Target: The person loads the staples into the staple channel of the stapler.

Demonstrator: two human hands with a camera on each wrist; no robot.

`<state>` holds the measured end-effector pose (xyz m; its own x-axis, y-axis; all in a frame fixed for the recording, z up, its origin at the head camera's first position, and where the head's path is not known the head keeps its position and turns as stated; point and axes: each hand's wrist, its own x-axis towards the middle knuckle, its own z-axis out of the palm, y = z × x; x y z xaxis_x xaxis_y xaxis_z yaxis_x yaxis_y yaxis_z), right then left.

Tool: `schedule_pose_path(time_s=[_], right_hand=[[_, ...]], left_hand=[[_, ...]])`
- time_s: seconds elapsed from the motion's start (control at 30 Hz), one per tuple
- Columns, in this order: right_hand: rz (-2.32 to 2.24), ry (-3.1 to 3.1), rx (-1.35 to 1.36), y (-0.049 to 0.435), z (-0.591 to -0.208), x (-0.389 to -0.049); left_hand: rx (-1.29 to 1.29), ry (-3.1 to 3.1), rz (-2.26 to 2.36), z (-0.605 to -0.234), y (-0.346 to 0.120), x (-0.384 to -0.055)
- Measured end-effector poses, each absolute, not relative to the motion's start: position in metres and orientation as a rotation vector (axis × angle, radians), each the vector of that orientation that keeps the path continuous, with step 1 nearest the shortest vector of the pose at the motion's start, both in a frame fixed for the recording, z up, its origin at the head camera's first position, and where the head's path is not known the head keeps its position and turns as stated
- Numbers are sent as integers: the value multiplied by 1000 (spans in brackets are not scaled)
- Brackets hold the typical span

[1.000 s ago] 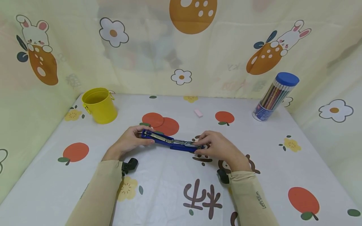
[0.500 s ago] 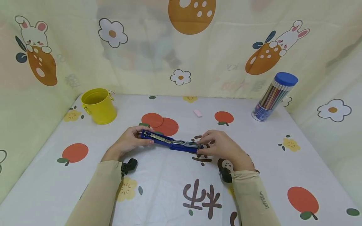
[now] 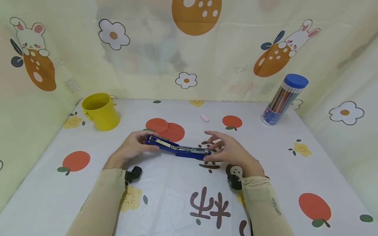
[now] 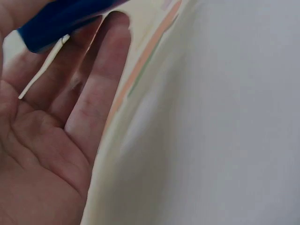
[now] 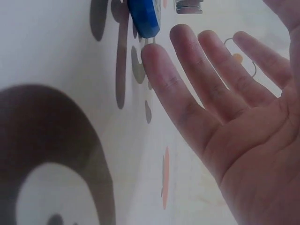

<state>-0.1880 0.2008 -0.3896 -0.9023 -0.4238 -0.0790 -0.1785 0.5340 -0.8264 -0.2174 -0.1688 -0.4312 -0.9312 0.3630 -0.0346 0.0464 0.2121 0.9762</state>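
Note:
An opened-out blue stapler point(image 3: 189, 152), its metal staple channel showing on top, spans the space between the hands in the head view. My left hand point(image 3: 136, 145) pinches its left end between thumb and fingers. In the left wrist view the stapler's blue end point(image 4: 61, 23) lies at the top, with a thin pale strip below it against the palm. At the stapler's right end is my right hand point(image 3: 228, 149), fingers spread and holding nothing. The right wrist view shows those extended fingers point(image 5: 161, 65) just beside the blue tip point(image 5: 146, 18).
A yellow bucket point(image 3: 104, 116) stands at the back left. Toward the back right is a clear tube of pencils point(image 3: 280, 101) with a blue lid. A small pink eraser-like block point(image 3: 204, 118) lies behind the stapler on the patterned tablecloth point(image 3: 165, 203).
My right hand's fingers have let go of the stapler's right end and spread apart. My left hand keeps its hold. The whole head view has shifted slightly.

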Motion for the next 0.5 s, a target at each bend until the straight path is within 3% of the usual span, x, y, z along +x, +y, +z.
schedule_pose_path(time_s=[0.2,0.5], right_hand=[[-1324,2491,-489,200,-392,-188],[-1373,2507,-435,209,-389,-188]], left_hand=[[504,2239,1839,-413,-155,-212],[664,2269,1862,-397,-92,-210]])
